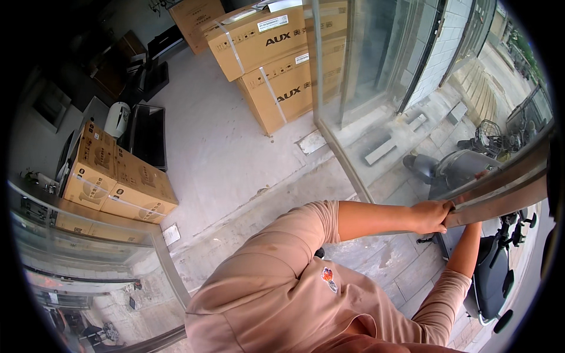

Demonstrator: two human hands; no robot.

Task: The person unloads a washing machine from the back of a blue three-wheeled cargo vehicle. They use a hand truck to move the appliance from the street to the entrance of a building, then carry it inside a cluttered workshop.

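Note:
A glass door with a metal frame (500, 207) stands swung out at the right. My left arm reaches across to it, and my left hand (432, 215) is closed round the edge of its frame, fingers curled over the metal. My right forearm (466, 250) rises toward the same frame from below. The right hand itself is hidden behind the frame, so its fingers cannot be made out. The door's glass pane (376, 129) spreads beyond my left hand, with the pavement showing through it.
Large cardboard boxes (259, 44) are stacked indoors at the far side, and more boxes (118, 176) stand at the left. Another glass door panel (88, 253) is at lower left. A scooter (491, 276) is parked at the right. A stone threshold (265, 200) crosses the doorway.

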